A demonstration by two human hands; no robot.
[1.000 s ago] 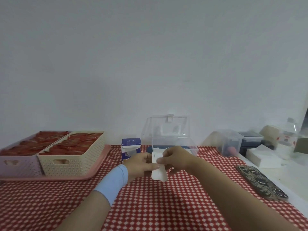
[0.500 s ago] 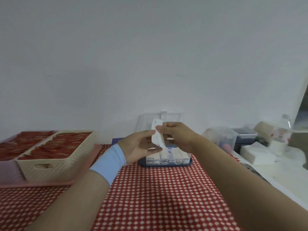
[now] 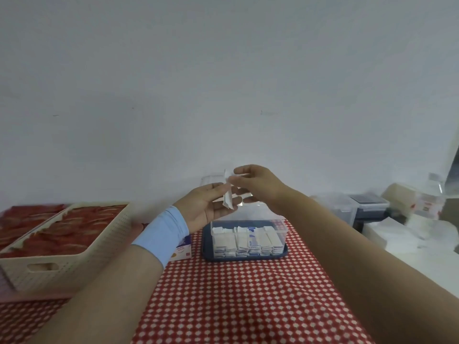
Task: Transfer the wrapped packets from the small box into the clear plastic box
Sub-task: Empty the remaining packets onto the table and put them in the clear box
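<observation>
Packet: one white wrapped packet (image 3: 228, 197), held in the air by both hands. It is nearly upright, with its lower end tipped a little to the right. It hangs over the far side of the clear box and touches nothing but fingers.
Left grip: the left grip (image 3: 207, 207) has its palm turned up and to the right. The thumb lies against the packet's upper half and the fingers curl behind its lower end, so it is grasping the packet.
Right grip: the right grip (image 3: 259, 186) reaches in from the right. It pinches the packet's top end between thumb and forefinger, and the other fingers are loosely bent below.
Wristband: a pale blue band (image 3: 166, 232) wraps the left wrist.
Clear box: the clear box (image 3: 282, 225) stands open on a dark blue tray (image 3: 207, 252), directly below the hands. Its see-through lid (image 3: 211, 178) is raised behind them.
Stacked packets: a row of white packets (image 3: 248, 240), some with blue print, stands on edge. They are side by side against the near wall inside the clear box.
Small box: the small box (image 3: 182, 250) is white with blue and orange print. It sits just left of the tray and is partly hidden by the left wrist.
Cloth: a red and white checked cloth (image 3: 223, 299) covers the surface under the boxes.
Basket: a cream perforated basket (image 3: 74, 266) of red items sits at the left. A second load of red items lies beyond it.
Right edge: a white surface (image 3: 427, 264) carries blurred containers, too soft to name.
</observation>
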